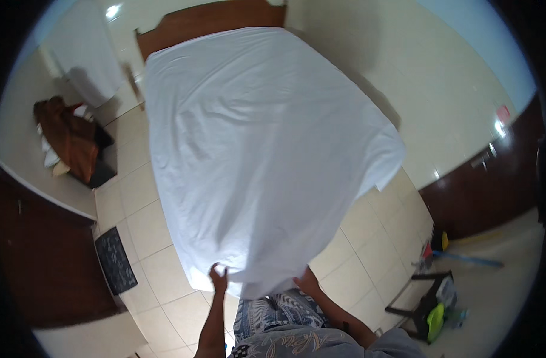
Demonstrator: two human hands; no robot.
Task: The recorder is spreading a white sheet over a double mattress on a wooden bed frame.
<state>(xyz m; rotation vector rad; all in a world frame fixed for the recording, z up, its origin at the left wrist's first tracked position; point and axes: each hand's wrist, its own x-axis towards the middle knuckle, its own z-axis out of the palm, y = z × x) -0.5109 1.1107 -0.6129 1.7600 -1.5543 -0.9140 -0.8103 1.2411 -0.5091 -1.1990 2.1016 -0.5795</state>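
A white bed sheet (264, 147) is spread over the bed, wrinkled towards the headboard and drawn out past the foot of the bed to my body. My left hand (219, 279) pinches the sheet near its front edge. Some distance to the right, my right hand (307, 283) grips the same edge, its fingers partly hidden by the cloth. Between both hands the sheet hangs just in front of my patterned trousers (277, 311). At the right front corner of the bed the cloth sticks out in a loose fold.
A wooden headboard (210, 20) stands against the far wall. Brown cloth (67, 134) lies piled on a dark piece of furniture at left, beyond a dark floor mat (116, 259). At right are a blue-handled broom (470, 258), a dark stool (418, 308) and a green basin (435, 323).
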